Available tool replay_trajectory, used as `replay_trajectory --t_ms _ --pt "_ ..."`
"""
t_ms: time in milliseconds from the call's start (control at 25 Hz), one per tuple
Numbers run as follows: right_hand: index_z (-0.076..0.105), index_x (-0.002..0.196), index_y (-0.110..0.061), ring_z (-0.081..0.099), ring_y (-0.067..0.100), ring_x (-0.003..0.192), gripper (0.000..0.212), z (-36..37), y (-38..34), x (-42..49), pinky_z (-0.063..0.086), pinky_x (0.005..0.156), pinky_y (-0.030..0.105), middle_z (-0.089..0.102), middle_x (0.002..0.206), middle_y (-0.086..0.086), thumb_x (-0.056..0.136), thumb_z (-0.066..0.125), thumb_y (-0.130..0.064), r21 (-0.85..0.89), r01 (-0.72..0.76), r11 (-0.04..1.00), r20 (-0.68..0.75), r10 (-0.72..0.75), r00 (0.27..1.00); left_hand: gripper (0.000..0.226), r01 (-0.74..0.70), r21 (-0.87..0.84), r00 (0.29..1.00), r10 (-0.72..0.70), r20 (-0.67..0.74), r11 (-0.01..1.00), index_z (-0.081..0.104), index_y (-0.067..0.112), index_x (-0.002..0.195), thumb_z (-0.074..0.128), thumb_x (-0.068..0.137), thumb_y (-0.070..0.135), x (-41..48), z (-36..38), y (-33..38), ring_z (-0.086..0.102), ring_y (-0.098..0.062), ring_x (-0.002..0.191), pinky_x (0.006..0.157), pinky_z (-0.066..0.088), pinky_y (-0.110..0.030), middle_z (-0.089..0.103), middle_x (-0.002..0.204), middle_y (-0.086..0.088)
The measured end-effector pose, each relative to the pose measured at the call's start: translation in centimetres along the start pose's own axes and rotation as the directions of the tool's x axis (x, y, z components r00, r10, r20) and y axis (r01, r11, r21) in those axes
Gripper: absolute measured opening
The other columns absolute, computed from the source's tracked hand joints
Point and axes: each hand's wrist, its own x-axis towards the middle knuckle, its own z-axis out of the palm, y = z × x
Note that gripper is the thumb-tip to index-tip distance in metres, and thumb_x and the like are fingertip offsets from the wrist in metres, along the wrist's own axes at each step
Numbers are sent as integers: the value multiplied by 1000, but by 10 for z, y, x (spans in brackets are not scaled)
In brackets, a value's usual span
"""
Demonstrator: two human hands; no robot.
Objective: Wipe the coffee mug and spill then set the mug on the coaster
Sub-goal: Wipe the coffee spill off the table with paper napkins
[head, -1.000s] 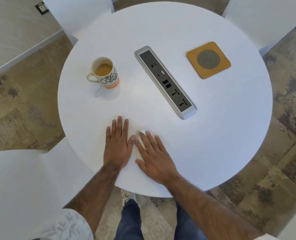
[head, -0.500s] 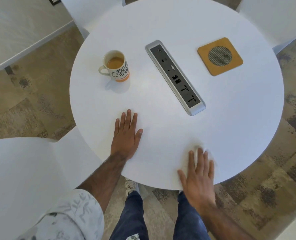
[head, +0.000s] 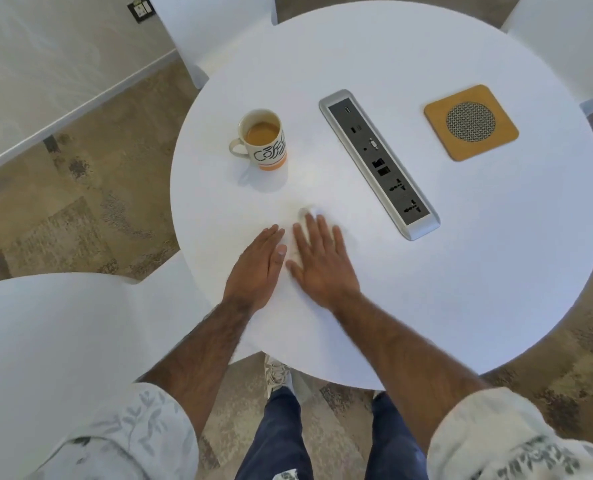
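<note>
A cream coffee mug (head: 264, 141) with black lettering and an orange base stands upright on the round white table (head: 496, 271), holding coffee, handle to the left. A square cork coaster (head: 471, 122) with a grey mesh centre lies at the far right. My right hand (head: 321, 258) lies flat, pressing a white tissue (head: 305, 213) whose edge shows past the fingertips. A faint pale smear (head: 314, 183) lies between that hand and the mug. My left hand (head: 258, 268) rests flat on the table beside the right hand, holding nothing.
A silver power strip with sockets (head: 380, 161) runs diagonally between mug and coaster. White chairs stand at the near left (head: 63, 341), far left (head: 212, 29) and far right (head: 565, 36). My legs (head: 277, 431) show below the table edge.
My right hand, with the tissue, swept from the table's near right edge back to the left and forward, ending beside my left hand. The left hand stayed flat. The mug has not moved.
</note>
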Motion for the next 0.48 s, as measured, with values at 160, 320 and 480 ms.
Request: replay_trajectory --t_ms 160,320,480 --pt "8 164 -14 -7 33 159 76 -4 56 -14 5 127 55 -6 172 16 103 28 -56 32 -233 972 -75 235 969 69 -40 109 999 39 15 993 43 22 153 16 102 60 0 3 3 21 -11 155 126 21 -35 31 167 4" --pt "15 163 -11 1 35 159 71 3 89 -83 13 127 54 5 172 17 103 33 -46 62 -241 969 -117 247 962 69 -44 145 999 40 27 989 44 17 151 17 102 56 -5 13 16 13 -17 158 127 13 -34 23 169 -1" --pt "40 154 -13 15 34 157 62 9 75 -139 25 124 52 27 167 12 94 54 -12 215 -143 966 -129 173 976 60 -107 58 992 102 81 993 46 24 150 25 103 54 0 24 52 22 -12 155 125 25 -38 30 167 6"
